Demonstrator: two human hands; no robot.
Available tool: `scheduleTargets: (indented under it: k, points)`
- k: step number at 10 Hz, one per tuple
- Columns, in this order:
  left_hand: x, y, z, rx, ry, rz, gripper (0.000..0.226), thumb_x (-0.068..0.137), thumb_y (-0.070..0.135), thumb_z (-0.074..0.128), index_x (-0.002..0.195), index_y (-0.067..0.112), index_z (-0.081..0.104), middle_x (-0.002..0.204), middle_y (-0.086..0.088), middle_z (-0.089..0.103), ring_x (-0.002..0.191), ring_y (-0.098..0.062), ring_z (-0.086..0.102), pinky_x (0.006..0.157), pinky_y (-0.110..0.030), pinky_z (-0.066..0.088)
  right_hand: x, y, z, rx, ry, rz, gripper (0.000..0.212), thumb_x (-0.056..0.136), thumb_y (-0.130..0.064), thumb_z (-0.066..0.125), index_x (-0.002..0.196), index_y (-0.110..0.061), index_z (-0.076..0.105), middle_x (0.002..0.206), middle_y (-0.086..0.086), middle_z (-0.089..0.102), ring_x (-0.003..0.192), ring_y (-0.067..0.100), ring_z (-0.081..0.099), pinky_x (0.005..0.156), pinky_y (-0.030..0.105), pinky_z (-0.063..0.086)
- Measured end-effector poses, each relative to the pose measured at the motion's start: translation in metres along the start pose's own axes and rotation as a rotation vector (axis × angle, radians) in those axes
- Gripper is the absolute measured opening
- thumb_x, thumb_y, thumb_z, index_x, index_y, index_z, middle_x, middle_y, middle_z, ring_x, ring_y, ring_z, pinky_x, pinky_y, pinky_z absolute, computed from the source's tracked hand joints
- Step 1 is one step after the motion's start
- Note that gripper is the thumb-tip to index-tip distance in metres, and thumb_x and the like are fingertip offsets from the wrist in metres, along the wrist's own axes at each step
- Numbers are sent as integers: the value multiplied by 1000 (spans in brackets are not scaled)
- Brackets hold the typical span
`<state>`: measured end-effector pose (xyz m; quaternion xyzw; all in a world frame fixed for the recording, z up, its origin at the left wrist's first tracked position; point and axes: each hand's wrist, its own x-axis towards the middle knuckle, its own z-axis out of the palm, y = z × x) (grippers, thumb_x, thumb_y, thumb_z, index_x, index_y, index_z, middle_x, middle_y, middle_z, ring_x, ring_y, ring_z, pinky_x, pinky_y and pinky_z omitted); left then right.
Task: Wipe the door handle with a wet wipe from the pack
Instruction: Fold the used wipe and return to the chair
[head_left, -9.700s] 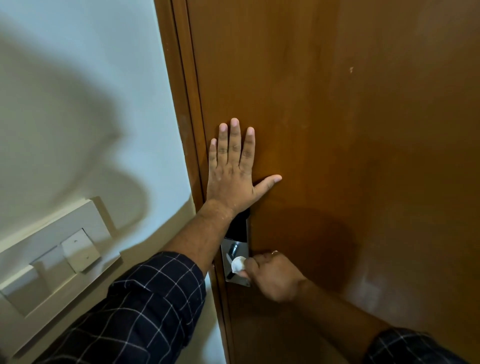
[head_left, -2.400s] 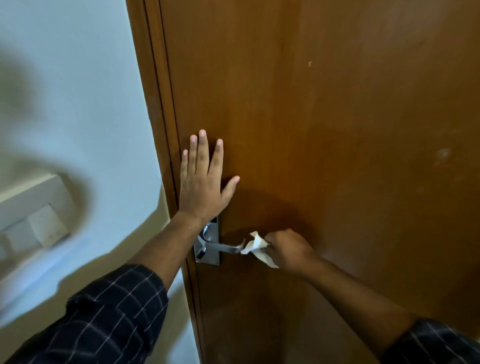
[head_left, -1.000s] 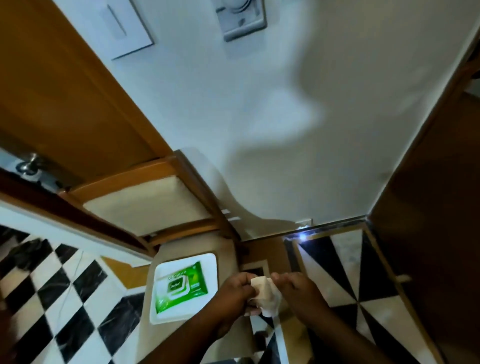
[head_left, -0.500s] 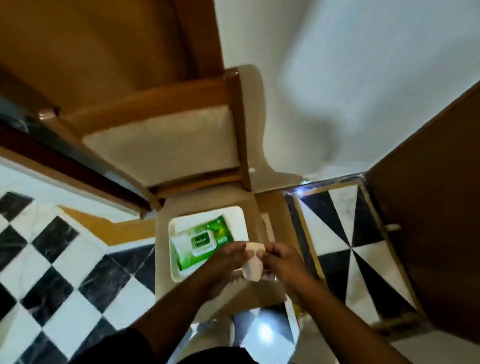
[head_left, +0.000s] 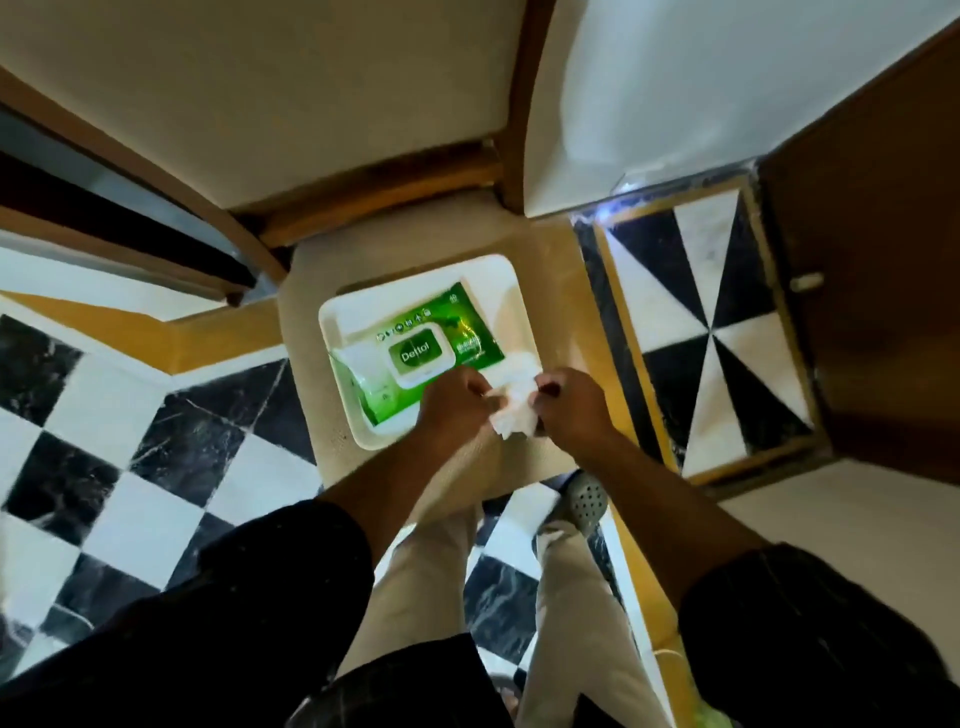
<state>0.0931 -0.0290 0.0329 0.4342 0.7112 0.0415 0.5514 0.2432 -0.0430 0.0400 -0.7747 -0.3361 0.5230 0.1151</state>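
I pinch the crumpled wipe (head_left: 514, 410) between the fingers of my left hand (head_left: 452, 402) and right hand (head_left: 569, 410), both closed on it, just over the tray's (head_left: 511, 291) near right corner, probably to fold it beside the pack (head_left: 431, 348).

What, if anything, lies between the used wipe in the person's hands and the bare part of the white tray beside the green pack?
Nothing visible does. Both the left hand and right hand hold the crumpled wipe just above the white tray's bare right part. The green pack, lid closed, lies to its left.
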Motion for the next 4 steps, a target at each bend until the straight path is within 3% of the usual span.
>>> scheduleTargets:
  k: [1, 2, 3, 4]
  points:
    - [31, -22, 13, 82, 27, 17, 21, 78, 24, 81, 81, 10, 66, 83, -13, 71, 78, -32, 69, 66, -37, 57, 24, 18, 21, -12, 43, 9, 20, 83, 6, 56, 98, -2, 66, 110, 19, 66, 101, 35, 64, 87, 51, 54]
    - [52, -40, 20, 109, 93, 24, 19, 79, 20, 79, 86, 7, 68, 95, -18, 73, 87, -35, 71, 78, -50, 60, 39, 30, 34, 25, 68, 41, 22, 82, 8, 52, 97, 0, 67, 105, 18, 68, 97, 34, 65, 87, 49, 54]
    - [63, -46, 20, 177, 101, 74, 21, 80, 26, 76, 89, 8, 69, 91, -17, 75, 84, -33, 73, 82, -42, 60, 50, 31, 35, 42, 31, 59, 23, 87, 0, 50, 103, -1, 66, 109, 21, 67, 100, 37, 64, 90, 50, 52]
    - [60, -51, 17, 296, 116, 144, 28, 81, 30, 75, 96, 8, 68, 97, -13, 74, 93, -30, 68, 82, -28, 46, 43, 34, 34, 72, 45, 81, 27, 87, -2, 50, 109, -4, 65, 115, 19, 65, 104, 35, 63, 93, 48, 52]
